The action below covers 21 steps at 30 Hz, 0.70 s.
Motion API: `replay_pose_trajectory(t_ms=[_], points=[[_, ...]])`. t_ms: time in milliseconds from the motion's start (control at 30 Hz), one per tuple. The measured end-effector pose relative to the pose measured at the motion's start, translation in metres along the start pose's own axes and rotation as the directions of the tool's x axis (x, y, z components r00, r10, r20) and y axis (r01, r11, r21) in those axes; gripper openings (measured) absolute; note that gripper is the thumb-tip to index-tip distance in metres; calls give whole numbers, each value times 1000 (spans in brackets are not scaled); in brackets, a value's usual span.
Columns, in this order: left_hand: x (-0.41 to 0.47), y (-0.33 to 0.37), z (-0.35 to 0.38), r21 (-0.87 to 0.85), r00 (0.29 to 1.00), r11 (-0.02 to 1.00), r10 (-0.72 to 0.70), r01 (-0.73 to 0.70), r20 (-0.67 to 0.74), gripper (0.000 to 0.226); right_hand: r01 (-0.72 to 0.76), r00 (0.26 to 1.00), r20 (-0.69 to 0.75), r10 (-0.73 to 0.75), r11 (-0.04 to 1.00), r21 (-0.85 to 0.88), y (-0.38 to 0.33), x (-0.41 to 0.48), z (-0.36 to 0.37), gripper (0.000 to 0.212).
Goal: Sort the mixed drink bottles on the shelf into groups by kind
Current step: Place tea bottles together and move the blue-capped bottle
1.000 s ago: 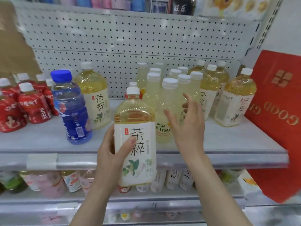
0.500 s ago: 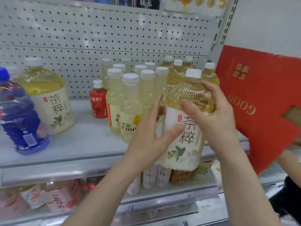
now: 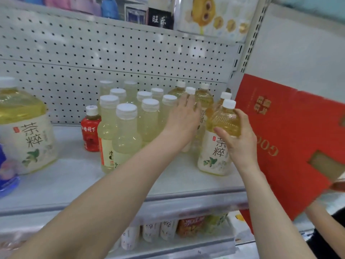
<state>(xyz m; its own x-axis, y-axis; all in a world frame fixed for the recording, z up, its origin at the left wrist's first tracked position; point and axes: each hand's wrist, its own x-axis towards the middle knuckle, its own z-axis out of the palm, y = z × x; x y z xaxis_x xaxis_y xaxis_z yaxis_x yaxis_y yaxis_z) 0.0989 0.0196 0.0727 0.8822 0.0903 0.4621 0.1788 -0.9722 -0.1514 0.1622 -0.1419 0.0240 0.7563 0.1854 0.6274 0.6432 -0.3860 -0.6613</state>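
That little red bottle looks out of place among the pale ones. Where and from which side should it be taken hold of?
Probably by the neck and white cap, from the left or above. The small red bottle stands upright behind the front row, with pale lemon bottles close against its right side; its left side and top are clear. Both hands are busy at the right.

A yellow tea bottle (image 3: 217,146) with a white cap and cream label stands upright at the shelf's (image 3: 78,174) 3 o'clock end, beside matching tea bottles (image 3: 205,98) at 1 o'clock. Pale lemon-drink bottles (image 3: 127,131), white-capped, cluster at centre. A small red bottle (image 3: 91,128) stands at their 9 o'clock side. A large tea bottle (image 3: 24,128) stands far toward 9 o'clock.
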Motion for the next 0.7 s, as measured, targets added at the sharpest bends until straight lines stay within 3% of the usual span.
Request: replay_pose_trajectory(t_ms=[167,467,567,700], points=[[8,4,13,130,997,991,26,-35,72,80,20,994,106,-9,994,-109,12,22,1,79],[1,-3,9,87,995,993,75,-81,65,81,20,957,291,22,989,-143,3,34,-1,83],[-12,-4,-1,13,995,995,104,-104,12,65,34,962,268,47,957,-288,-4,32,-5,80],[-53,-18,-4,-132,979,984,98,-123,-179,50,126,992,76,-104,915,-384,-23,21,-6,52]])
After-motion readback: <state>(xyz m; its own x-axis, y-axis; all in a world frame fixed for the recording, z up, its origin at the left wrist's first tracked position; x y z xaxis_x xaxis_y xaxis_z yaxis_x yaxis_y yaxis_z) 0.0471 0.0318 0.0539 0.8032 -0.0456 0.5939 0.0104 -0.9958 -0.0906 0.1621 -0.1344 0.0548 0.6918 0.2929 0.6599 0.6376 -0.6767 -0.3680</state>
